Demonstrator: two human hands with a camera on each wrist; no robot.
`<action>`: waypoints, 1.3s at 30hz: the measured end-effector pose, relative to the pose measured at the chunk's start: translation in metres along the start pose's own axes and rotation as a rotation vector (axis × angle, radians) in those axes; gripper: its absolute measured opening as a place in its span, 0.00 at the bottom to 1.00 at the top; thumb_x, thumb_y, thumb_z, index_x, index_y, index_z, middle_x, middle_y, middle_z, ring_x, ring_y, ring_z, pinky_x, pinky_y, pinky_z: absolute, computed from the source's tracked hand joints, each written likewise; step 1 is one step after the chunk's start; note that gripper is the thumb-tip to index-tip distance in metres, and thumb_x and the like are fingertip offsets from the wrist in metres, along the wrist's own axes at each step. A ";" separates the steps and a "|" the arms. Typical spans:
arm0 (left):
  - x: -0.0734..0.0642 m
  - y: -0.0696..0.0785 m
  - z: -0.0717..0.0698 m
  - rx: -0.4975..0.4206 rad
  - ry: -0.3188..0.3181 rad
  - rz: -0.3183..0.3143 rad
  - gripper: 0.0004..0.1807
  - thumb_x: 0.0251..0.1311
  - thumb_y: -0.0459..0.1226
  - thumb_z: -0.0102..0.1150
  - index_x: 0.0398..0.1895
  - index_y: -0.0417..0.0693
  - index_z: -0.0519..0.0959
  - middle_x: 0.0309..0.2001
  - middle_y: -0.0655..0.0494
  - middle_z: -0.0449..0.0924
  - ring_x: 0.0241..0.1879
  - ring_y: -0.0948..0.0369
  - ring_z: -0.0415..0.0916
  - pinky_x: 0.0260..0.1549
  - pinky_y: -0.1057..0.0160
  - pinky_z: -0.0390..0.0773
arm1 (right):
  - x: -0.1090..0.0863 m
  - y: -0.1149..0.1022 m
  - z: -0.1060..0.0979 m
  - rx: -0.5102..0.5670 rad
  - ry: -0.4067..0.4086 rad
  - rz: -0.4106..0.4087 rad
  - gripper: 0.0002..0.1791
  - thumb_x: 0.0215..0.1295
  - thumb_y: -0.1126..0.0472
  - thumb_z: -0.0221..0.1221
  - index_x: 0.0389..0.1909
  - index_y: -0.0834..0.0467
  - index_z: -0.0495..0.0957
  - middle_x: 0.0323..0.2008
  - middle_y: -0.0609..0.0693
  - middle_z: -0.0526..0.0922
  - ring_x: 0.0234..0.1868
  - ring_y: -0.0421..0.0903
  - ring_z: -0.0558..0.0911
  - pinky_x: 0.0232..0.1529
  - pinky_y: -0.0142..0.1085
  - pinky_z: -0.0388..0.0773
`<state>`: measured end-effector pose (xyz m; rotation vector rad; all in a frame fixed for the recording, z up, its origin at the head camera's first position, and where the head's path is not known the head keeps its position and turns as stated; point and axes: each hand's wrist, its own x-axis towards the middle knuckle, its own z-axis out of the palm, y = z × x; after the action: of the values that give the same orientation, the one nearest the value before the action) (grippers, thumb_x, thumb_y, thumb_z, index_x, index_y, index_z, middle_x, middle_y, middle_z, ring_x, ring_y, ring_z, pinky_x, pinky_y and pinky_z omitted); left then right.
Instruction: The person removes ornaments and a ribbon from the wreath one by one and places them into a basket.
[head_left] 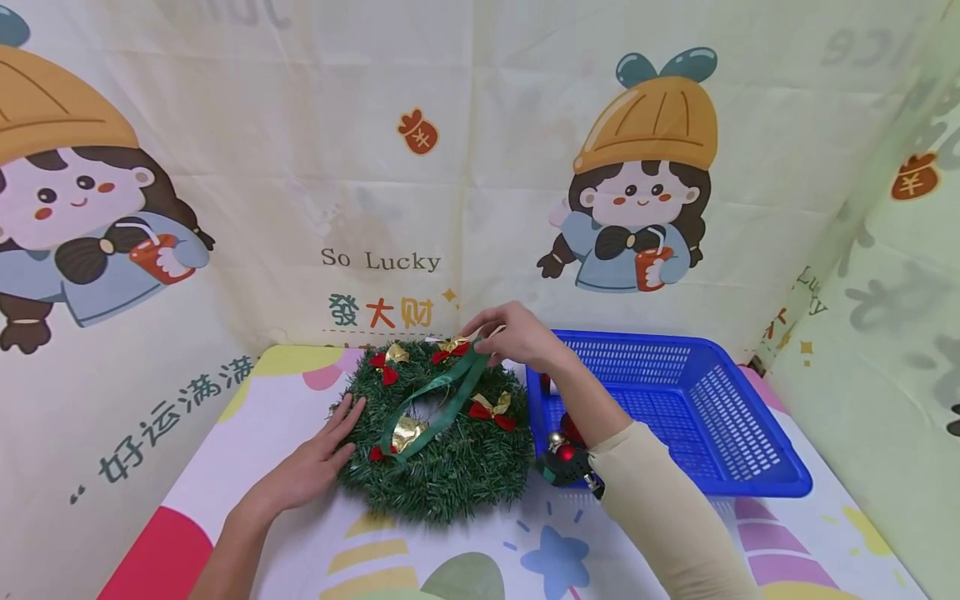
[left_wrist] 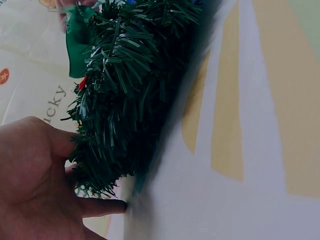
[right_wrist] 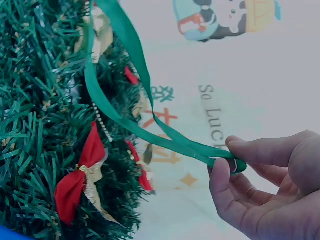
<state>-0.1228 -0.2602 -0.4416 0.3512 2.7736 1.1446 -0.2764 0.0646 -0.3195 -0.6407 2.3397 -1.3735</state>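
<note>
A green artificial wreath [head_left: 442,496] lies on the table, decorated with red and gold bows [head_left: 491,410]. My right hand [head_left: 521,337] is above its far right side, pinching the end of a green ribbon [head_left: 459,396] loop between thumb and fingers. In the right wrist view the doubled ribbon [right_wrist: 132,125] stretches from the wreath up to the fingertips. My left hand [head_left: 315,462] rests at the wreath's left edge with its fingers extended. From the left wrist, these fingers [left_wrist: 102,206] appear against the outer needles, one reaching under the edge by the tabletop.
To the right of the wreath stands a blue plastic basket [head_left: 765,487] with slotted walls. Red and silver baubles [head_left: 566,452] sit at its near left corner, partly behind my right forearm. Printed cloth [head_left: 487,217] hangs behind and beside the patterned table [head_left: 285,542].
</note>
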 end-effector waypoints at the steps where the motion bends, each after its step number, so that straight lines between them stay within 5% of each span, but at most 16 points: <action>1: 0.000 0.000 0.000 0.000 0.001 0.001 0.36 0.81 0.37 0.46 0.86 0.47 0.46 0.85 0.39 0.33 0.81 0.31 0.36 0.73 0.26 0.49 | -0.001 -0.001 -0.001 0.018 0.003 -0.004 0.14 0.70 0.71 0.62 0.53 0.58 0.87 0.52 0.61 0.81 0.36 0.56 0.86 0.38 0.41 0.89; 16: 0.000 -0.002 -0.001 -0.014 0.000 0.015 0.36 0.81 0.37 0.46 0.86 0.48 0.46 0.85 0.39 0.33 0.81 0.32 0.36 0.72 0.26 0.49 | -0.026 -0.018 -0.019 0.081 0.069 -0.120 0.14 0.71 0.69 0.63 0.54 0.58 0.86 0.46 0.60 0.80 0.42 0.51 0.88 0.47 0.49 0.89; 39: 0.002 -0.002 -0.001 -0.006 0.002 0.012 0.35 0.82 0.39 0.45 0.86 0.47 0.46 0.85 0.39 0.33 0.81 0.32 0.37 0.73 0.27 0.50 | -0.059 -0.032 -0.051 0.206 0.218 -0.211 0.15 0.72 0.67 0.64 0.57 0.62 0.83 0.53 0.57 0.82 0.43 0.48 0.88 0.48 0.40 0.88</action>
<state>-0.1256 -0.2621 -0.4424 0.3666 2.7728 1.1563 -0.2467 0.1200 -0.2630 -0.7242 2.3009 -1.8342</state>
